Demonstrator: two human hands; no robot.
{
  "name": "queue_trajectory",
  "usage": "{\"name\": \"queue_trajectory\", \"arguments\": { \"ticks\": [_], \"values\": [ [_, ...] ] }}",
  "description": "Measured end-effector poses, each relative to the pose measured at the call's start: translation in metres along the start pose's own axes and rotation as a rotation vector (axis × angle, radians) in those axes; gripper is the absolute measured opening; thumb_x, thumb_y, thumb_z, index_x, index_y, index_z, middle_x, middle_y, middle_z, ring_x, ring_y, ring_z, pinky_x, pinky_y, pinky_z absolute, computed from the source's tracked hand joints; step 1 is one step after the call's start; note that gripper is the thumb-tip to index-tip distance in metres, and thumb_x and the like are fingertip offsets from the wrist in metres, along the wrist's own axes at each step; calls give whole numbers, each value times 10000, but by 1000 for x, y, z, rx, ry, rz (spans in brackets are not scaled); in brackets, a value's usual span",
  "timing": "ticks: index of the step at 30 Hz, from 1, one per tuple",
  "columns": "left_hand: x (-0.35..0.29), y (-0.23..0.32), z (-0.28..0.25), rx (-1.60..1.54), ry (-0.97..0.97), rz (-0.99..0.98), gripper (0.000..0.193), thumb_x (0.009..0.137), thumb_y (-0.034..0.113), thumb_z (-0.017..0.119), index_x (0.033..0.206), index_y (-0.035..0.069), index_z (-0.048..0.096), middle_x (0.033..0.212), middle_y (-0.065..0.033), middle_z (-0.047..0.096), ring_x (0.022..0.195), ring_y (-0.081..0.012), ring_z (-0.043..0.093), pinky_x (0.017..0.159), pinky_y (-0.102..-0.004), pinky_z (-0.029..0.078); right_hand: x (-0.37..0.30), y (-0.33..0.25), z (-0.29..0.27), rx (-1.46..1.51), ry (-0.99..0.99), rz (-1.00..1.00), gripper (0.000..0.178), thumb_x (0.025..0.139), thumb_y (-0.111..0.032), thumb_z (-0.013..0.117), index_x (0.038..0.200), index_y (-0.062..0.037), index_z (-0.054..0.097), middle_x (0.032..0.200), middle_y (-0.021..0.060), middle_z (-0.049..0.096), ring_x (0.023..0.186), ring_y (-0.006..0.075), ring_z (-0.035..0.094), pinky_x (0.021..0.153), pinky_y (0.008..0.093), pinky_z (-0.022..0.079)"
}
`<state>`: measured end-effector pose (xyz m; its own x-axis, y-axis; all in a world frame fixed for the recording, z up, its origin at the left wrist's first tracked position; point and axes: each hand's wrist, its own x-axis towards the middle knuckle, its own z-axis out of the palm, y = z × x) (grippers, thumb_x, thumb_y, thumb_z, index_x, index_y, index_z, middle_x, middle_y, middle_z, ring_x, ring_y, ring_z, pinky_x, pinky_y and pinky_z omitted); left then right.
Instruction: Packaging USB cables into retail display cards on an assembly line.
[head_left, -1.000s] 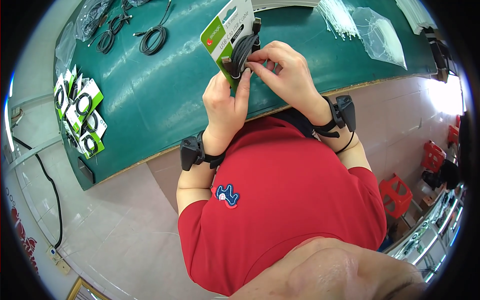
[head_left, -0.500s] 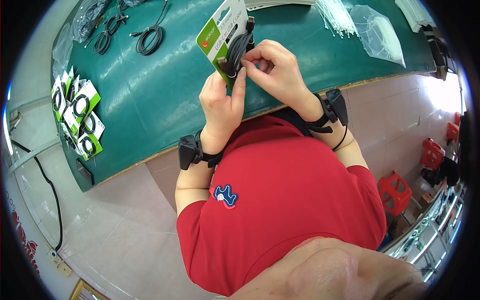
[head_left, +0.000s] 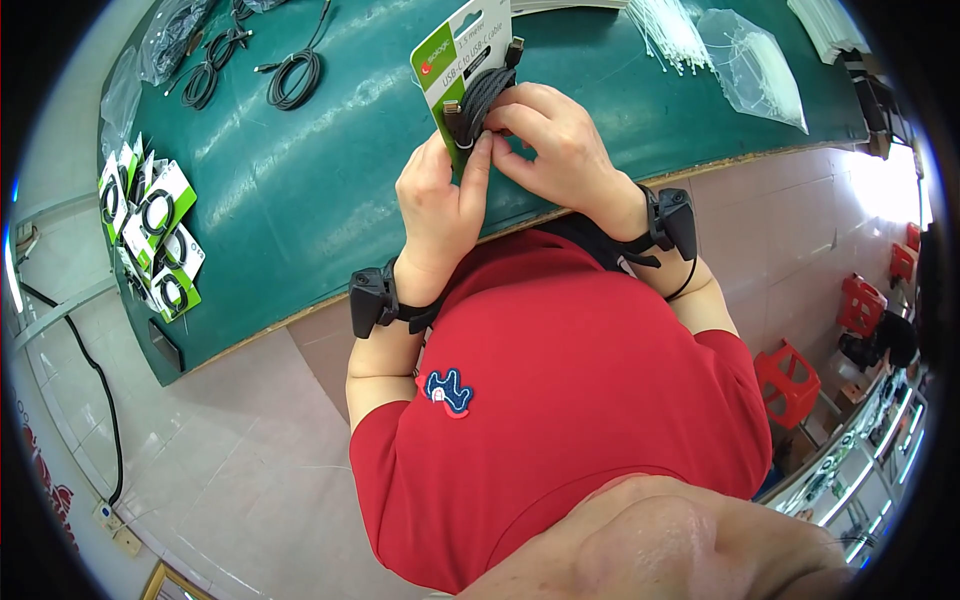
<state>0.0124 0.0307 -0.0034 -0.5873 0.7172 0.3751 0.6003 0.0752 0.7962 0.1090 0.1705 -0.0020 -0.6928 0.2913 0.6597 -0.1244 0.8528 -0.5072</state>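
My left hand [head_left: 440, 198] is closed on the lower end of a white-and-green hanging card [head_left: 462, 62], which stands tilted above the table edge. Against the card's front lies a coiled black USB cable [head_left: 484, 97], its plugs sticking out at either side. A thin white tie [head_left: 467, 146] shows around the lower part of the coil, by my left thumb. Bent and pinched together, the fingers of my right hand [head_left: 562, 138] grip the cable at its lower right. Exactly what lies between those fingertips is hidden.
Carded cables [head_left: 158, 225] are heaped at the left of the green table [head_left: 290, 190]. Farther back lie a loose coiled cable [head_left: 295, 80] and plastic bags [head_left: 172, 40]. White cable ties [head_left: 665, 35] and a bag of them [head_left: 760, 75] lie at the back right.
The card and cable have shifted slightly right, and the card stands more upright. My right-hand fingers have spread farther over the coil, still pinching near the left thumb.
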Motion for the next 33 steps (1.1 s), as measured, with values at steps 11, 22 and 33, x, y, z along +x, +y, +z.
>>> {"name": "queue_trajectory", "arguments": {
  "ticks": [11, 22, 33],
  "values": [
    [3, 1, -4, -140, -66, -151, 165, 923, 140, 702, 1002, 1, 660, 829, -140, 701, 697, -266, 678, 641, -349, 514, -1, 0, -14, 231, -217, 275, 106, 820, 1, 715, 910, -11, 661, 921, 102, 668, 741, 226, 666, 668, 320, 546],
    [4, 0, -4, -233, -104, -189, 191, 929, 162, 701, 1010, -6, 657, 833, -139, 721, 694, -217, 683, 645, -326, 517, -7, -4, -15, -74, -110, 47, 109, 835, 11, 695, 930, -1, 643, 935, 125, 679, 782, 294, 674, 673, 360, 549],
    [14, 8, -12, -579, -108, -344, 171, 934, 111, 688, 1046, -13, 652, 901, -147, 719, 749, -239, 689, 683, -318, 523, 6, -17, -41, 325, 13, -26, 133, 856, 74, 698, 942, 3, 626, 937, 132, 679, 774, 223, 669, 681, 305, 548]
  ]
}}
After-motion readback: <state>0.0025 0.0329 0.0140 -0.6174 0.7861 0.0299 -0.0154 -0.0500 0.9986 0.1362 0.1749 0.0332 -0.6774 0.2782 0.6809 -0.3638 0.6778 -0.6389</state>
